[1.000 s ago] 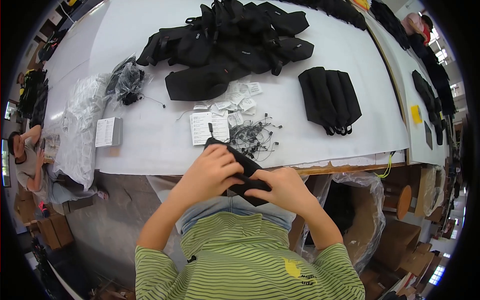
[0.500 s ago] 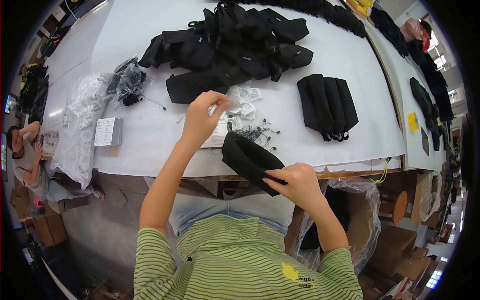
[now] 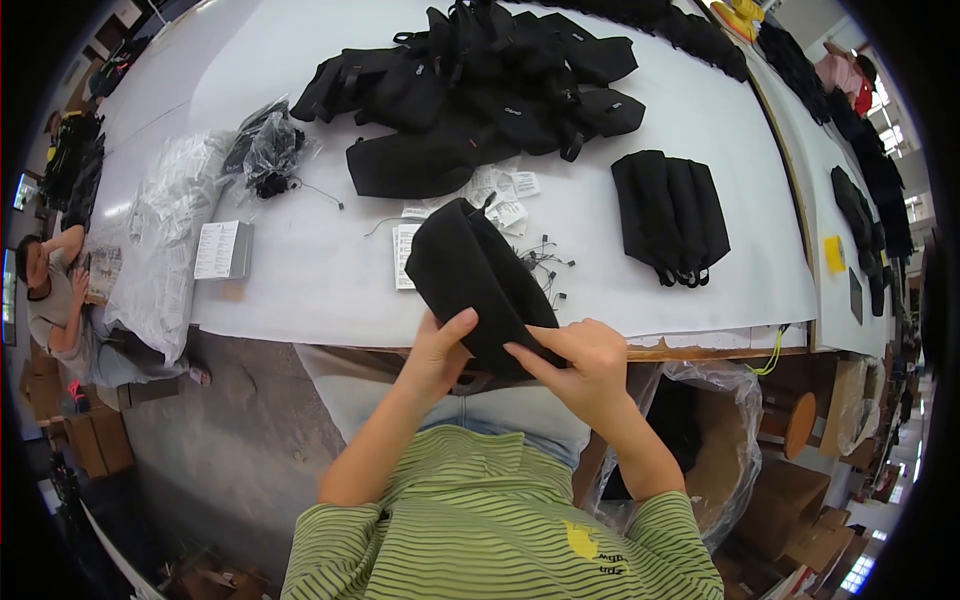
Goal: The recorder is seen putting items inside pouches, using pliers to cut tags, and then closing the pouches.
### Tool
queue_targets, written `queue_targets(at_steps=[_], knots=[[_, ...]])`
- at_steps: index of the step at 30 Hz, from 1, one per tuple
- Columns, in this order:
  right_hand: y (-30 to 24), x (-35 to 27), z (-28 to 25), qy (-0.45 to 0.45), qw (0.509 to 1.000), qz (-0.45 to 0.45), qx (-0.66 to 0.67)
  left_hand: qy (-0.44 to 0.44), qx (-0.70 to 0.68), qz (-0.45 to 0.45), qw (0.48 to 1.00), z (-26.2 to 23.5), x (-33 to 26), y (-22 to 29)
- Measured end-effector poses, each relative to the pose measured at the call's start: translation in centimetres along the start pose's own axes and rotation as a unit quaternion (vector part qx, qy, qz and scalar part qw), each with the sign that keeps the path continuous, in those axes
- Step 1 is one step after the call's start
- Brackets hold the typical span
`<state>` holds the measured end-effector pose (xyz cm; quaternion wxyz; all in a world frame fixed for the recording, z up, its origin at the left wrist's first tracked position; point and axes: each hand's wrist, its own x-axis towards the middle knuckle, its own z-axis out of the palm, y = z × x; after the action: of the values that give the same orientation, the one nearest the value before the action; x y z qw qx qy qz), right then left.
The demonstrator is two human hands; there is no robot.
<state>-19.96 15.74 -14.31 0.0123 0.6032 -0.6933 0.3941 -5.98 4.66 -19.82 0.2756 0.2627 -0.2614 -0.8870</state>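
A black fabric pouch [image 3: 465,285] is held in front of me at the table's near edge, its long opening facing up and to the right. My left hand [image 3: 432,352] grips its lower left side, thumb on the outside and the other fingers hidden behind it. With thumb and fingers, my right hand [image 3: 582,362] pinches the rim at the lower right end. Just beyond the pouch lie white printed tags [image 3: 507,212] and a tangle of thin black tag strings [image 3: 545,262]. A stack of white cards [image 3: 403,255] is partly covered by the pouch.
A heap of black pouches [image 3: 480,100] fills the table's far middle. Several more stand in a row [image 3: 670,218] at right. Clear plastic bags [image 3: 170,235] and a white card stack [image 3: 222,250] lie left. A plastic-lined box [image 3: 715,430] stands below right. Another person [image 3: 60,310] sits far left.
My left hand has come down from above the tags onto the pouch's left side, and nothing shows in its fingers but the pouch. The pouch now stands more upright; my right hand keeps its hold.
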Motion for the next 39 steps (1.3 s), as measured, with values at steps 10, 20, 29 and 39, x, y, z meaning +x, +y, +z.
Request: queue_targets(at_steps=[10, 20, 29, 39], knots=[[-2.6, -2.2, 1.4, 0.113, 0.985, 0.081, 0.104, -0.131, -0.127, 0.022, 0.983, -0.3, 0.3, -0.8], [-2.4, -4.6, 2.5, 0.194, 0.920, 0.283, 0.191, -0.223, -0.127, 0.033, 0.966, 0.2, 0.4, -0.7], [-2.4, -0.5, -0.8, 0.157, 0.981, 0.065, 0.092, -0.181, -0.075, 0.005, 0.981, -0.2, -0.2, -1.1], [-4.1, 2.4, -1.3, 0.117, 0.992, -0.047, -0.024, -0.182, -0.057, -0.059, 0.980, -2.1, -0.8, -2.2]])
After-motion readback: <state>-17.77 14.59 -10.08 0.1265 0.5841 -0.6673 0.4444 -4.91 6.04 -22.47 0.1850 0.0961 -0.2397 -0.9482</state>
